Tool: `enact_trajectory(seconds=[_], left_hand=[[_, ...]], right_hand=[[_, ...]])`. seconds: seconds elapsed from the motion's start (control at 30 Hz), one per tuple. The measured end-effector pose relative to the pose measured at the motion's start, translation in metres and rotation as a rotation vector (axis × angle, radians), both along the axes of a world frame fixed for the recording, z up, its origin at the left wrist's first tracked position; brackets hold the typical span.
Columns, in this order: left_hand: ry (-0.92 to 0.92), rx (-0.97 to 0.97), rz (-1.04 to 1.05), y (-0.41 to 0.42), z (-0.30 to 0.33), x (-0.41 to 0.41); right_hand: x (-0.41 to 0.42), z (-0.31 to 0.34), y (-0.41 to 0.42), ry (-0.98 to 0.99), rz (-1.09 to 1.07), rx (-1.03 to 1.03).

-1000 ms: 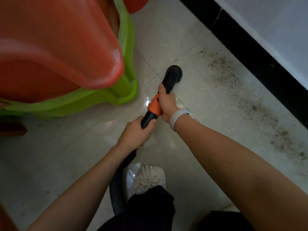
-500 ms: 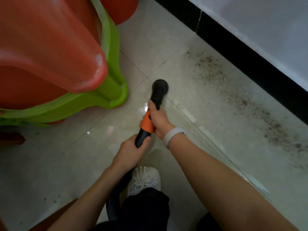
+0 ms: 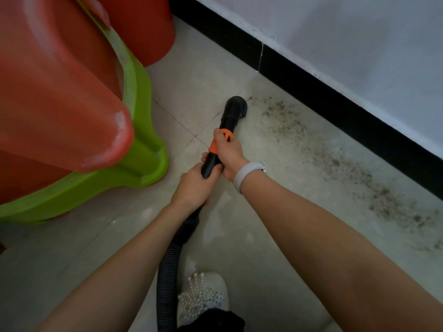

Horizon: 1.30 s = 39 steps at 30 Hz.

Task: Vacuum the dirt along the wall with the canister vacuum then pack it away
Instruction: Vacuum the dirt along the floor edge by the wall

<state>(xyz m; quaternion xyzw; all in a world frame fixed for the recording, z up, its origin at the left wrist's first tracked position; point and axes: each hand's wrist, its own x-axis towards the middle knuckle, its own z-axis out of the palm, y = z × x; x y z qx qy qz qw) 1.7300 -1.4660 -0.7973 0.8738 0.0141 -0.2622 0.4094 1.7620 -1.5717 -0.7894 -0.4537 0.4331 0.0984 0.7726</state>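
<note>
A black vacuum nozzle (image 3: pixel 233 109) with an orange collar points down at the pale tiled floor, its round mouth at the near-left end of the dirt. My right hand (image 3: pixel 229 153) grips the wand at the orange collar. My left hand (image 3: pixel 195 186) grips the black wand just behind it. The ribbed black hose (image 3: pixel 167 281) runs back from my left hand toward my body. A band of dark dirt (image 3: pixel 340 161) lies along the black skirting (image 3: pixel 311 87), stretching right from the nozzle. The canister is out of view.
Stacked red and green plastic stools (image 3: pixel 134 130) stand close on the left, near the nozzle. A red tub (image 3: pixel 148 25) sits at the back against the wall (image 3: pixel 359 32). My white beaded shoe (image 3: pixel 203 295) is on the floor beside the hose.
The nozzle has moved forward and right, from the tile joint to the left end of the dirt by the skirting. Both hands keep their grip on the wand.
</note>
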Motion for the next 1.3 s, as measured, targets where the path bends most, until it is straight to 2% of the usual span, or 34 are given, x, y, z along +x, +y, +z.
enact_trajectory(seconds=[0.1,0.3,0.47,0.7,0.8,1.1,1.3], left_hand=[[0.016,-0.012,-0.016,-0.002,-0.006,0.003],[0.067,-0.001,-0.200,-0.005,-0.007,0.026],[0.012,0.146,-0.346,-0.034,-0.009,0.028],[-0.070,0.168,-0.355,-0.044,-0.007,0.014],[-0.068,0.133,-0.337,-0.046,-0.011,-0.002],[-0.098,0.140,-0.460,-0.042,-0.013,-0.012],[-0.100,0.113,-0.506,-0.052,-0.010,-0.030]], right_hand=[[0.015,0.000,-0.010,-0.002,0.012,-0.041],[0.042,0.009,-0.046,0.010,0.005,-0.067],[0.050,0.016,-0.081,0.040,-0.005,-0.119],[0.037,0.011,-0.093,0.069,0.008,-0.116],[0.023,0.005,-0.098,0.070,-0.040,-0.109],[-0.019,0.001,-0.108,0.068,-0.209,0.008],[-0.044,0.004,-0.118,0.104,-0.255,0.015]])
